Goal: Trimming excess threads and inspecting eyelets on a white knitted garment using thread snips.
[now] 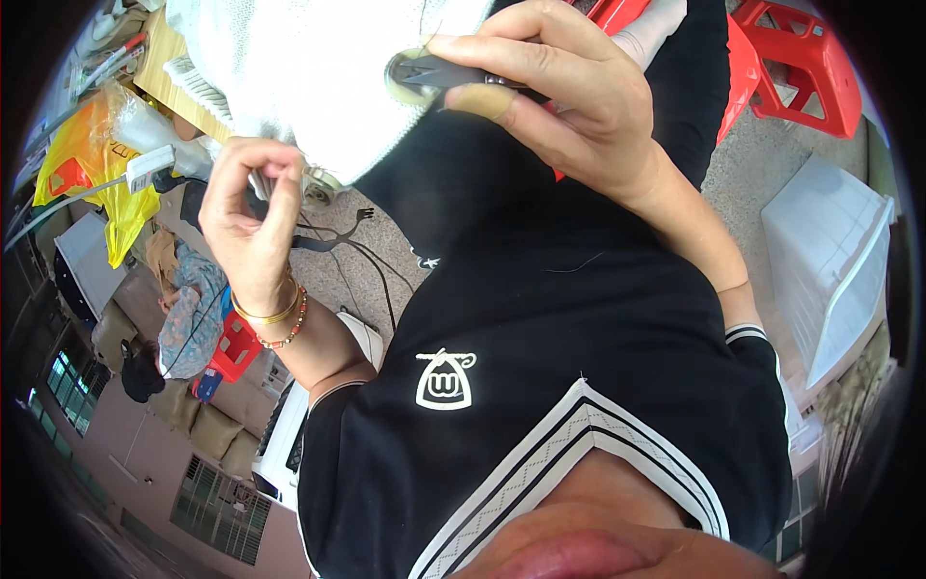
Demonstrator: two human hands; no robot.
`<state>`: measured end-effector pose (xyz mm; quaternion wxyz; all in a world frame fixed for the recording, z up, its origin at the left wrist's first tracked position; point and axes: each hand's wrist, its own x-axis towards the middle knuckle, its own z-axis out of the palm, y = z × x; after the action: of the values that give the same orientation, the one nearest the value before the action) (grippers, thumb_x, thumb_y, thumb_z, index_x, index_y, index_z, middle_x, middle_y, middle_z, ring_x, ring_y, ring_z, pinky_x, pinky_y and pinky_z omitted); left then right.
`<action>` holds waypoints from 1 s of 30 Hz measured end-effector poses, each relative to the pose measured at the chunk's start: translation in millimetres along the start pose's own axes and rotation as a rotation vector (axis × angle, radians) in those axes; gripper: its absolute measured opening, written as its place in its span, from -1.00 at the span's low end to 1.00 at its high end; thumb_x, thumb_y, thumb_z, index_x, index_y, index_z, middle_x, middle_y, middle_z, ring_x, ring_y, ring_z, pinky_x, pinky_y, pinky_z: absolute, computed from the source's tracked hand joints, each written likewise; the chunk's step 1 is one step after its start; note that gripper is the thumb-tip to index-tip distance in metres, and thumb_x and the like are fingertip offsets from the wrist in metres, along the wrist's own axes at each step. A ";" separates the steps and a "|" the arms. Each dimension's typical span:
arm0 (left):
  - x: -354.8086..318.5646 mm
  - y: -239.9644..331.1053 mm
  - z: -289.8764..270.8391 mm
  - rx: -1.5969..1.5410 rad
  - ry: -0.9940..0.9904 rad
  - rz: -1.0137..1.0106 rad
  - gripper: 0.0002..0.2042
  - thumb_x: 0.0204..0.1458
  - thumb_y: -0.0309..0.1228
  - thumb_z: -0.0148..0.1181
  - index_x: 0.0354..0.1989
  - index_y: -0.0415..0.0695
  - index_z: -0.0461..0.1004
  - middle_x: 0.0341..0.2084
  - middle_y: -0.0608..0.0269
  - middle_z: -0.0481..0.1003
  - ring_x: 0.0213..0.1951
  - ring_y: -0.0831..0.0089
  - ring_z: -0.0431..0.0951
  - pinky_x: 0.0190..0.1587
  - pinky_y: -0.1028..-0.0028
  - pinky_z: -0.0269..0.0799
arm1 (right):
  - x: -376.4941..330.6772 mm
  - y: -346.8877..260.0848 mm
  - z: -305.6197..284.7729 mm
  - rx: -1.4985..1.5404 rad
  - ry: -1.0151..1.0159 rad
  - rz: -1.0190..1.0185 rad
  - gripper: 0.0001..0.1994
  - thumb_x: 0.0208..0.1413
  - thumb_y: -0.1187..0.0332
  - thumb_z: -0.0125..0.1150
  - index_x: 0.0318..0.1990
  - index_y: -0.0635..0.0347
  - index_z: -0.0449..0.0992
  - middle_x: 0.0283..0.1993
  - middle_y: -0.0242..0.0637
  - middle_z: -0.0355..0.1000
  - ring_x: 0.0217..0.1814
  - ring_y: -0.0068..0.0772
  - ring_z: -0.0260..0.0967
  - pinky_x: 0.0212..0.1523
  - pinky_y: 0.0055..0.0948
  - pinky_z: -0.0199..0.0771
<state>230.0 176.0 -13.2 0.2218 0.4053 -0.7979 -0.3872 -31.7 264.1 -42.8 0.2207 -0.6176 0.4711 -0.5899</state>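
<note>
Dark pointed tool [439, 73] between right fingers [506, 56], tip inside pale ring [413, 98].

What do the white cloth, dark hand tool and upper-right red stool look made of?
White cloth: likely knitted yarn, matte, fine stitches; fibre unclear. Dark tool: probably metal, dull sheen, tapered tip. Red stool: likely moulded plastic, glossy highlights, openings.

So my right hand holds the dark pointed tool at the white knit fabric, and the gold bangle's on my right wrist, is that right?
Not quite: the gold bangle is on your left wrist, as the head view shows. The rest stands: your right hand holds the dark pointed tool at the white knit fabric.
</note>
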 end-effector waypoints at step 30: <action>25.4 41.5 50.6 0.018 0.135 0.243 -0.76 -0.26 -0.61 0.43 -0.34 -0.15 0.60 -0.36 0.32 0.42 -0.35 0.56 0.40 -0.32 0.63 0.27 | -13.3 -0.3 -14.2 0.093 -0.038 0.140 -0.64 -0.06 0.48 0.39 -0.05 0.34 0.56 -0.36 -0.25 0.42 -0.41 -0.46 0.31 -0.44 -0.56 0.23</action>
<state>161.9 192.8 -9.5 0.3166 0.3327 -0.8279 -0.3219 -43.1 279.4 -46.5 0.2986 -0.5832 0.4810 -0.5826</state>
